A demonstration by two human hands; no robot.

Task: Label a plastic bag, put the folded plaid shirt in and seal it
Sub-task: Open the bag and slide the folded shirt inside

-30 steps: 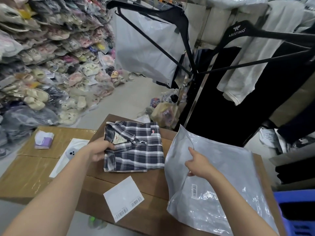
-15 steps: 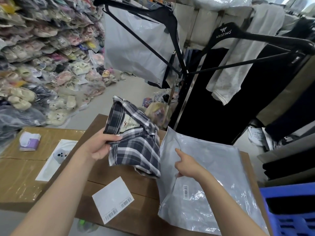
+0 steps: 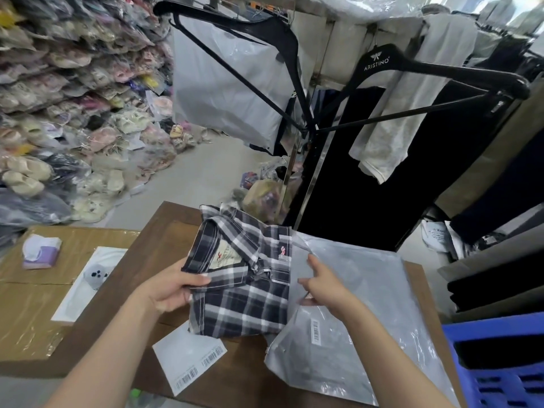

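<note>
Our left hand [image 3: 169, 290] clamps the plaid shirt [image 3: 244, 278]; right-hand fingers [image 3: 313, 262] pinch the bag [image 3: 368, 290] mouth. We should hold it wide and slide the shirt in flat.

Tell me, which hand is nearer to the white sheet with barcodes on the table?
Left. The left hand grips the plaid shirt just above the white sheet; the right hand is farther right, at the plastic bag opening.
</note>
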